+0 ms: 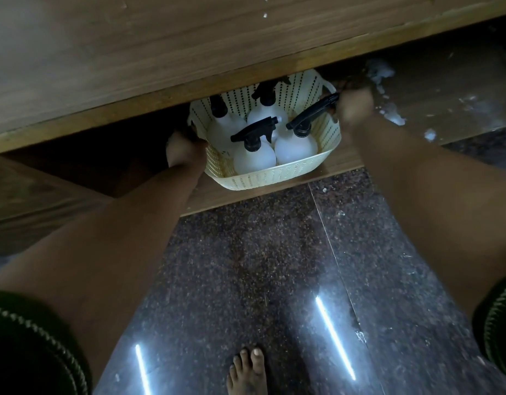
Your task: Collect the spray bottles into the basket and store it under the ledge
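Note:
A cream perforated plastic basket (274,175) sits on a low wooden shelf, its far half tucked beneath the wooden ledge (160,89). Inside stand several white spray bottles with black trigger heads, such as the front one (253,156) and another (296,146) to its right. My left hand (183,151) grips the basket's left rim. At the right handle, my right hand (354,108) is closed on the rim, blurred. The bottles at the back are partly hidden by the ledge.
The low wooden shelf (340,161) runs under the ledge, with dark space to the left of the basket. White crumpled bits (388,115) lie on the shelf at right. Below is a dark speckled polished floor (246,266) and a bare foot (247,372).

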